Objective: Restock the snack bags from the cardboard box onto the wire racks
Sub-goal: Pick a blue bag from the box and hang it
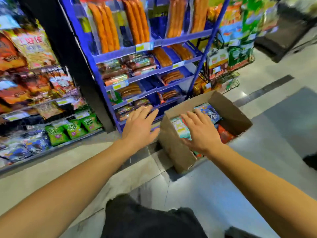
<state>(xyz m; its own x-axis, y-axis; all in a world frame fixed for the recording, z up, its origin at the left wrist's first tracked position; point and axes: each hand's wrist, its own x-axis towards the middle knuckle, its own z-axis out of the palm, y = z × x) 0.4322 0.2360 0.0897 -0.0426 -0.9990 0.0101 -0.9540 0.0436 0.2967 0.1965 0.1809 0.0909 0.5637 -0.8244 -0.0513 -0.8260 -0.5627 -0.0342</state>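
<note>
An open cardboard box stands on the floor at centre right, with several snack bags inside: a pale green one, a blue one and red ones. My right hand hovers over the box with fingers spread and straight, holding nothing. My left hand is stretched out flat just left of the box, in front of the blue rack's bottom shelf, also empty. A black wire rack with snack bags stands behind the box on the right.
A blue shelf unit of packed sausages rises straight ahead. Shelves of chip bags, with green bags on a low shelf, fill the left. A black pillar stands between them. Grey tiled floor stretches right. My dark-clothed knee is at the bottom.
</note>
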